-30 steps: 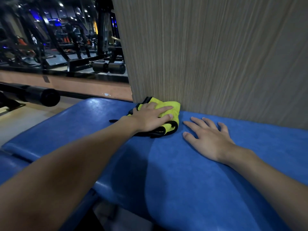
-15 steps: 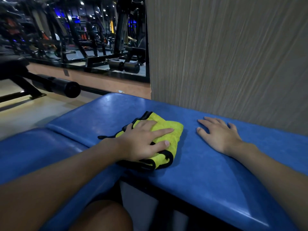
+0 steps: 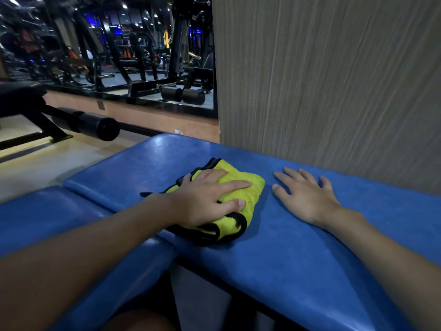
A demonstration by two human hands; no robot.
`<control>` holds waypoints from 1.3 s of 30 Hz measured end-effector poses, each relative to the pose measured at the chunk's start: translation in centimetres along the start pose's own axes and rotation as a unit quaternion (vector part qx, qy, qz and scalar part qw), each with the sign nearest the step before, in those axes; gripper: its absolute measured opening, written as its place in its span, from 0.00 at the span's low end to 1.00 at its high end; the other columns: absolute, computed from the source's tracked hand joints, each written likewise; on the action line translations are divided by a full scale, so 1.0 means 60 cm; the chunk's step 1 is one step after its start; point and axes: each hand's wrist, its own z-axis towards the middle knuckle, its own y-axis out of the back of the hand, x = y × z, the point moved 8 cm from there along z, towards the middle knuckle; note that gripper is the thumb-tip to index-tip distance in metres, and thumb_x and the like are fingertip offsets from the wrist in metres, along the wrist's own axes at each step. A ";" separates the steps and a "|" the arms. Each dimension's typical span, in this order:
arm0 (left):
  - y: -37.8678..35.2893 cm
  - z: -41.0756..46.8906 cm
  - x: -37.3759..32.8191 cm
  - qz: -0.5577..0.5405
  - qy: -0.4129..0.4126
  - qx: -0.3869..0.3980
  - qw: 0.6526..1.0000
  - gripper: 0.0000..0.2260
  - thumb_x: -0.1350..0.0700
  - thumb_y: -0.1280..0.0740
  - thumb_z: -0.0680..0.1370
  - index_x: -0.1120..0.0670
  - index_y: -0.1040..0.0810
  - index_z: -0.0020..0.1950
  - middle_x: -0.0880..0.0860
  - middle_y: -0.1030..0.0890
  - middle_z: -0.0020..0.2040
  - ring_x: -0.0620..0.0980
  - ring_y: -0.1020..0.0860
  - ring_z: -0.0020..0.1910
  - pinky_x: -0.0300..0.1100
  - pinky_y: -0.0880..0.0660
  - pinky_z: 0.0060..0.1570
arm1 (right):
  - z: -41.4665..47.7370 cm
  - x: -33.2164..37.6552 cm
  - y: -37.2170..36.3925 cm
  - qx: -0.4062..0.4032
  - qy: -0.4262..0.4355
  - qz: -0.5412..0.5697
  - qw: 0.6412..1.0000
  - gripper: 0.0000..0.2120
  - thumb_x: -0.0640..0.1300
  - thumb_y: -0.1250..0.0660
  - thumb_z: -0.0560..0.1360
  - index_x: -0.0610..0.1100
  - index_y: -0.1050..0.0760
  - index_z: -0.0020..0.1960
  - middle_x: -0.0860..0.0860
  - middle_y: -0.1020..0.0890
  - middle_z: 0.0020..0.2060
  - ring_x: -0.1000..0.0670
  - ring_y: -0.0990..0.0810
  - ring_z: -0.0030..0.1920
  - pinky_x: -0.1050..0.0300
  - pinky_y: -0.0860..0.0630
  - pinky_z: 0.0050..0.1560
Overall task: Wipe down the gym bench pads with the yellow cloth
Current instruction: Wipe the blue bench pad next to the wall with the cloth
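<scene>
Item 1: yellow cloth (image 3: pixel 248 187), black-edged, folded into a thick wad. It lies on the larger blue bench pad (image 3: pixel 310 259), toward the pad's near left corner, close to the gap that separates it from the second blue pad (image 3: pixel 47 216).
Handling, judged: soft, light and limp. It should slide readily on the smooth vinyl, and the folds may creep apart unless pressure stays on top. It is best held from above, palm over the middle of the wad and fingers spread toward its edges.

Item 2: left hand (image 3: pixel 207 199). It lies palm down on the cloth with fingers extended across it, pressing rather than pinching.

Item 3: right hand (image 3: pixel 307 199). It lies flat on the pad with fingers spread, empty, just beside the cloth and not touching it.

Surroundings: a grey wood-grain wall panel (image 3: pixel 334 80) rises directly behind the pad's far edge. A mirror (image 3: pixel 107 56) at left shows gym machines. A black roller bar (image 3: pixel 90 124) stands over the pale floor (image 3: pixel 35 163).

Obstructions, judged: the right hand sits in the way of a rightward stroke. The wall panel limits strokes at the far edge, and the gap between the 2 pads may snag the cloth.
</scene>
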 end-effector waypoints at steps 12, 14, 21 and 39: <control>0.018 0.241 0.013 0.015 0.019 -0.014 1.000 0.31 0.26 0.55 0.70 0.26 0.45 0.74 0.50 0.41 0.79 0.56 0.45 0.78 0.70 0.47 0.70 | 0.003 0.000 -0.001 -0.007 0.004 0.006 1.000 0.27 0.63 0.57 0.81 0.60 0.48 0.79 0.57 0.48 0.80 0.50 0.55 0.79 0.38 0.59 0.76; 0.018 0.262 0.016 0.012 0.025 -0.012 1.000 0.32 0.25 0.55 0.69 0.26 0.45 0.74 0.52 0.41 0.79 0.58 0.44 0.78 0.70 0.46 0.71 | 0.003 0.000 -0.001 -0.009 0.005 0.010 1.000 0.27 0.63 0.57 0.81 0.60 0.47 0.79 0.58 0.48 0.80 0.51 0.55 0.79 0.38 0.60 0.76; 0.011 0.223 0.020 0.004 0.021 -0.021 1.000 0.32 0.24 0.58 0.69 0.25 0.47 0.74 0.51 0.42 0.79 0.55 0.47 0.79 0.69 0.48 0.71 | 0.000 -0.004 0.002 -0.012 0.004 0.024 1.000 0.27 0.64 0.55 0.80 0.61 0.45 0.78 0.59 0.46 0.79 0.52 0.54 0.79 0.40 0.59 0.76; 0.001 -0.115 0.017 0.036 -0.013 -0.022 0.999 0.31 0.26 0.61 0.70 0.24 0.52 0.75 0.47 0.45 0.79 0.44 0.52 0.78 0.64 0.48 0.73 | -0.001 0.027 0.048 -0.029 -0.021 0.018 0.999 0.24 0.63 0.52 0.80 0.58 0.34 0.72 0.56 0.33 0.74 0.48 0.40 0.75 0.34 0.50 0.73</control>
